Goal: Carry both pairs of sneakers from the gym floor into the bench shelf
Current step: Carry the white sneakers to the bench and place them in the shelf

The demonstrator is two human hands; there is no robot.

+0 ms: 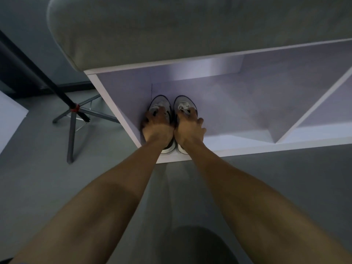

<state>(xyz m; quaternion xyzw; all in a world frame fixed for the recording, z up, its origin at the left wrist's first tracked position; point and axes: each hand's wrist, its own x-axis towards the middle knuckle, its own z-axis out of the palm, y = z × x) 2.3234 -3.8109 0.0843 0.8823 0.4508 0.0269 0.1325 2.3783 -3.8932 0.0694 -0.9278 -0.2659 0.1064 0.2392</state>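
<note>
A pair of grey sneakers with dark trim stands side by side, toes pointing inward, at the left end of the white bench shelf point(238, 149). My left hand point(157, 128) grips the left sneaker point(160, 102) over its opening. The right sneaker point(183, 101) is held the same way by my right hand point(188, 130). Both heels point(169, 149) sit near the shelf's front edge. No second pair is in view.
A grey cushion point(190, 29) tops the bench. A white divider point(314, 109) splits the shelf into compartments to the right. A black tripod point(76, 113) stands on the grey floor point(38, 159) to the left of the bench.
</note>
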